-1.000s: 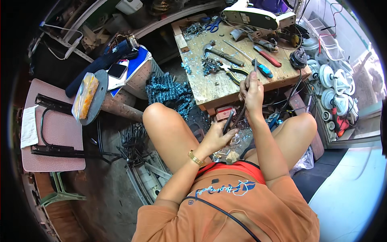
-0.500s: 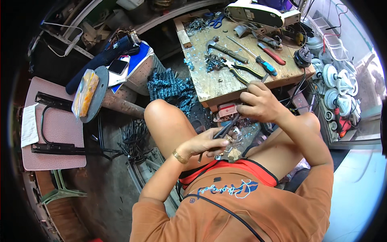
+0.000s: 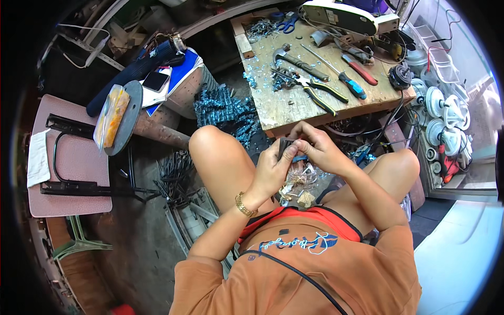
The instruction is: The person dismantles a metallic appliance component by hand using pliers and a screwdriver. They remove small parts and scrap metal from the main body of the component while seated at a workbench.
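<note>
My left hand (image 3: pixel 272 169) is closed around a small bundle of thin dark strips (image 3: pixel 284 147), held between my knees in front of the bench. Against it, my right hand (image 3: pixel 321 153) is also closed, thumb and fingers pinching at the upper end of the strips. Both thumbs nearly meet. A bit of blue shows just under them, too small to name. Fingers hide most of the strips. Nearest on the bench lie pliers (image 3: pixel 326 90) with black and yellow handles, jaws pointing left.
The wooden bench (image 3: pixel 273 113) carries a hammer (image 3: pixel 304 67), a blue-handled screwdriver (image 3: pixel 352 85), a red-handled tool (image 3: pixel 360 71) and blue scissors (image 3: pixel 288 23). Dark rods (image 3: pixel 176 176) lie on the floor at left. White round parts (image 3: pixel 436 102) are stacked at right.
My right hand has come down and left from the bench edge to meet my left hand. My left hand has moved up slightly, and the strips now stand more upright.
</note>
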Demonstrator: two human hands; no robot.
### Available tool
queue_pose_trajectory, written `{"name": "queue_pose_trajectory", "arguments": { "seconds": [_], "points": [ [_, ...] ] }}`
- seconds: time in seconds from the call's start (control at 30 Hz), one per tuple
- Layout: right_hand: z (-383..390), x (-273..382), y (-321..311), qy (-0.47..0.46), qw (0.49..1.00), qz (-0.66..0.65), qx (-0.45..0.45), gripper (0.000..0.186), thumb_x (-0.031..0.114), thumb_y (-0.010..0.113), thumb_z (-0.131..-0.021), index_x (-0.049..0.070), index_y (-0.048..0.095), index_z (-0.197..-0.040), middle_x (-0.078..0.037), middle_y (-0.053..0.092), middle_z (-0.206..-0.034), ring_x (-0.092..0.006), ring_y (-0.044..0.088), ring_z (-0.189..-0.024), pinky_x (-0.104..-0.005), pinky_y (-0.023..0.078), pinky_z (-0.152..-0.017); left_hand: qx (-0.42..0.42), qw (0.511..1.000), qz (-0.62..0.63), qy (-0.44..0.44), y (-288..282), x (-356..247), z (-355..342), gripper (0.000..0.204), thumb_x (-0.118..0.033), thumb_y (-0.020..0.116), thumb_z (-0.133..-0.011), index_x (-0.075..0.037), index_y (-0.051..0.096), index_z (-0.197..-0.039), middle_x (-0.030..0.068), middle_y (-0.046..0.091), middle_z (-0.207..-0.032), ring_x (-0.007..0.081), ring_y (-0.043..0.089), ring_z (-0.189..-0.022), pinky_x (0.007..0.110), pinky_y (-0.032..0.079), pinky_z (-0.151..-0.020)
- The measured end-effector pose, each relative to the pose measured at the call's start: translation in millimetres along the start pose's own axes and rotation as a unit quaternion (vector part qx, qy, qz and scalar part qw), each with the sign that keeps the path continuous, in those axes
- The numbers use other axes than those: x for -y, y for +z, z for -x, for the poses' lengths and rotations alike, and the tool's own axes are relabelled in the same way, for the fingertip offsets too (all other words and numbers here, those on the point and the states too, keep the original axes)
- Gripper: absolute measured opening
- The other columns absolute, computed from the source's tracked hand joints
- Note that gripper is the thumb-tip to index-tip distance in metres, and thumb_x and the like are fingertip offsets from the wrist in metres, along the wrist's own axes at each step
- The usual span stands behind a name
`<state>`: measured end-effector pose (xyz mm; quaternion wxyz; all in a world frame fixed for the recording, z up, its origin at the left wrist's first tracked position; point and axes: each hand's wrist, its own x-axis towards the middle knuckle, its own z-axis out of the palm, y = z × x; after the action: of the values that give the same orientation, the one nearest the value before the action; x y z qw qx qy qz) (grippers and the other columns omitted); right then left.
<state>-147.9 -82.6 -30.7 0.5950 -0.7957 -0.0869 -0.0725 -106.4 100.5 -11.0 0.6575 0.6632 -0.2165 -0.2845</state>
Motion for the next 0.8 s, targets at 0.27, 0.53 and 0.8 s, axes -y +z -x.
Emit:
{"name": "queue_pose_trajectory", "arguments": {
  "seconds": [0.27, 0.53, 0.8],
  "points": [
    [9.6, -12.6, 50.6, 0.186, 0.867, -0.461, 0.045, 0.069, 0.054, 0.043, -0.104, 0.019, 0.022, -0.159, -0.007, 0.034, -0.157, -0.0261, 0.03, -0.147, -0.0456, 0.04, -0.111, -0.14, 0.981, 0.002, 0.132, 5.1, 38.8, -11.7, 0.025, -0.024, 0.057, -0.104, 0.0, 0.059, -0.098, 0.0046, 0.064, -0.084, 0.0096, 0.059, -0.076, 0.025, 0.048, -0.066],
    [-4.9, 21.1, 95.1, 0.075, 0.836, -0.532, -0.115, 0.082, 0.052, 0.043, -0.103, 0.014, -0.001, -0.161, -0.017, 0.021, -0.163, -0.0323, 0.026, -0.149, -0.0427, 0.019, -0.121, -0.236, 0.95, 0.145, 0.147, -18.3, 42.9, -18.8, 0.034, -0.04, 0.05, -0.106, -0.008, 0.051, -0.094, 0.0027, 0.056, -0.078, 0.0129, 0.058, -0.067, 0.026, 0.049, -0.064],
    [27.9, 79.2, -60.6, 0.055, 0.925, -0.32, -0.198, 0.072, 0.046, 0.058, -0.097, 0.009, 0.032, -0.153, -0.019, 0.044, -0.147, -0.0435, 0.058, -0.122, -0.0474, 0.05, -0.099, -0.305, 0.922, 0.073, 0.226, -155.3, -27.1, 43.3, 0.033, -0.046, 0.047, -0.105, -0.013, 0.045, -0.1, -0.0004, 0.046, -0.069, 0.0102, 0.046, -0.055, 0.025, 0.045, -0.049]
  ]
}}
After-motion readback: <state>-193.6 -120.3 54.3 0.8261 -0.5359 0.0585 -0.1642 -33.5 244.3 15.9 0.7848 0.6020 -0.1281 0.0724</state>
